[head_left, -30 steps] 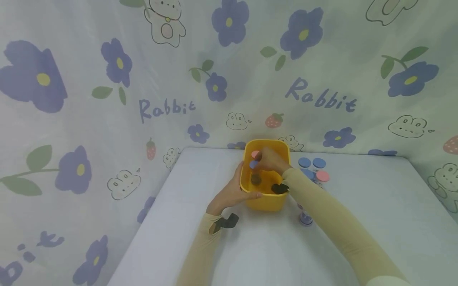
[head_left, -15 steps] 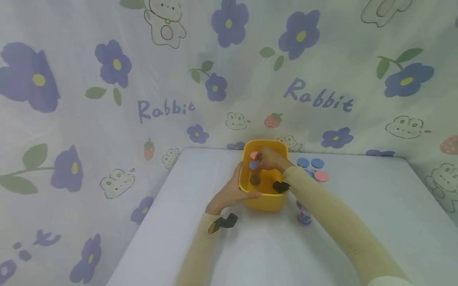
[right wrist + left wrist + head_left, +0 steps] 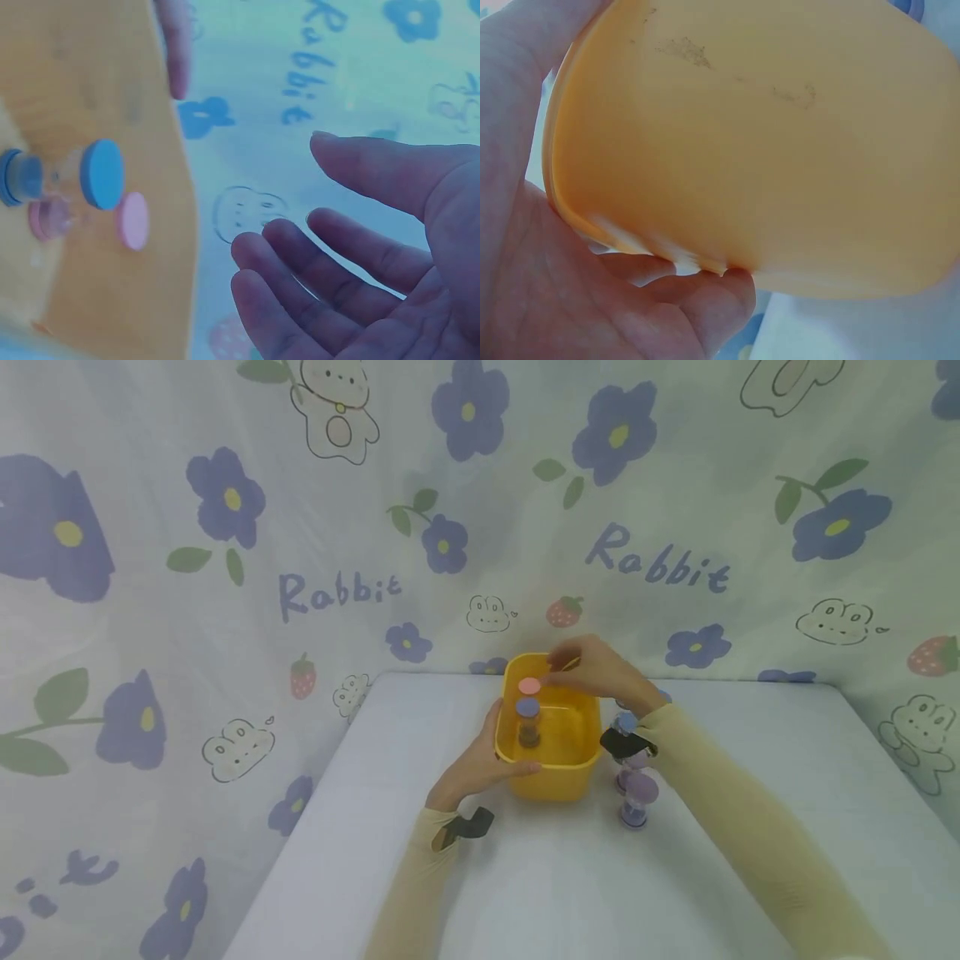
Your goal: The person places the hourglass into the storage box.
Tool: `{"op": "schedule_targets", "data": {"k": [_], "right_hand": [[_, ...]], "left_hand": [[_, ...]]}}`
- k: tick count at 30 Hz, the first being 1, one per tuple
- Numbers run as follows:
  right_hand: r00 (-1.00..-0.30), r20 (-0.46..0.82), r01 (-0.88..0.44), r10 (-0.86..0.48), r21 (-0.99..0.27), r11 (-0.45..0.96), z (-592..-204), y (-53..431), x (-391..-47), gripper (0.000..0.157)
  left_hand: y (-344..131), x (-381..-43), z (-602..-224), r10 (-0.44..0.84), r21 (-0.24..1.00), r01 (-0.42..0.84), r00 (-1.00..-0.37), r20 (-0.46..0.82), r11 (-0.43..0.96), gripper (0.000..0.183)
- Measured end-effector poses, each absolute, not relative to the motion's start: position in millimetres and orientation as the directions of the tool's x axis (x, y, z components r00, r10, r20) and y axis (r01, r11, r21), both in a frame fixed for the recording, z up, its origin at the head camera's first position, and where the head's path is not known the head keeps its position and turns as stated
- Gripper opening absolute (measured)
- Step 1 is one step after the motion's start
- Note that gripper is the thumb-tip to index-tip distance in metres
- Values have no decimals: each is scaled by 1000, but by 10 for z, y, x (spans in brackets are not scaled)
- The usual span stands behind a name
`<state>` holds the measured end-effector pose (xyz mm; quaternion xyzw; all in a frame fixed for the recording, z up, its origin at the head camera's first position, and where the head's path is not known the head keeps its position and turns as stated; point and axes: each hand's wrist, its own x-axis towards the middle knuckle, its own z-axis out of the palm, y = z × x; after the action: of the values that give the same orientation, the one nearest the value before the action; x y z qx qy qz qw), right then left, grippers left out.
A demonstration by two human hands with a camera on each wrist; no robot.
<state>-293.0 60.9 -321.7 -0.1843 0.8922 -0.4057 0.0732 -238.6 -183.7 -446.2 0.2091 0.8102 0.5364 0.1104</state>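
A: Centre of the frame, and the left hand [image 3: 487, 768] grips the yellow bin [image 3: 553, 783], its thumb over the front rim.

B: And the right hand [image 3: 588, 668]? Fingers spread, nothing in them, up by the bin's upper-right rim!

A: So the count: inside, at the left, a blue-topped timer [image 3: 528, 708] stands upright, with a pink-topped timer [image 3: 529, 686] just behind it.

B: Two in, then, and I'd call that the early part. Outside, right of the bin, a purple-topped timer [image 3: 641, 788] stands with another purple top just behind.

A: Bits of blue peek out around the right wrist; too covered to count.

B: All this on a smooth white desk [image 3: 540, 877], running up to a pale curtain [image 3: 330, 493].

A: Purple flowers, strawberries, bunny faces, and "Rabbit" lettered twice across mid-frame!
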Motion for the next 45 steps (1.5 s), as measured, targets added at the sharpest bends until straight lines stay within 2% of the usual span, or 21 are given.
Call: {"op": "schedule_targets", "data": {"k": [4,12,25,33,40,45], "right_hand": [[-927,56,-284,-371,-751,596,-3180,833,-2788,43],[-955,47,-219,-292,-775,592,-3328,1367,-2457,43],[-987,136,-162,-89,-838,521,-3876,2195,-2214,46],[-998,61,-42,20,-851,524,-4318,2331,-2217,61],[-999,27,-35,-26,-894,447,-4628,2327,-2256,65],[-999,23,-40,-47,-911,411,-4713,2282,-2269,66]], "left_hand": [[-1837,-2388,-4457,453,919,209,-891,39,333,124],[-1847,-2369,-4439,470,925,230,-880,66,301,125],[-1823,-2416,-4426,479,921,256,-873,90,294,123],[-1830,-2421,-4489,479,927,246,-874,86,282,124],[-1826,-2420,-4508,486,923,263,-868,100,281,121],[-1828,-2425,-4496,490,922,269,-866,105,277,121]]}}
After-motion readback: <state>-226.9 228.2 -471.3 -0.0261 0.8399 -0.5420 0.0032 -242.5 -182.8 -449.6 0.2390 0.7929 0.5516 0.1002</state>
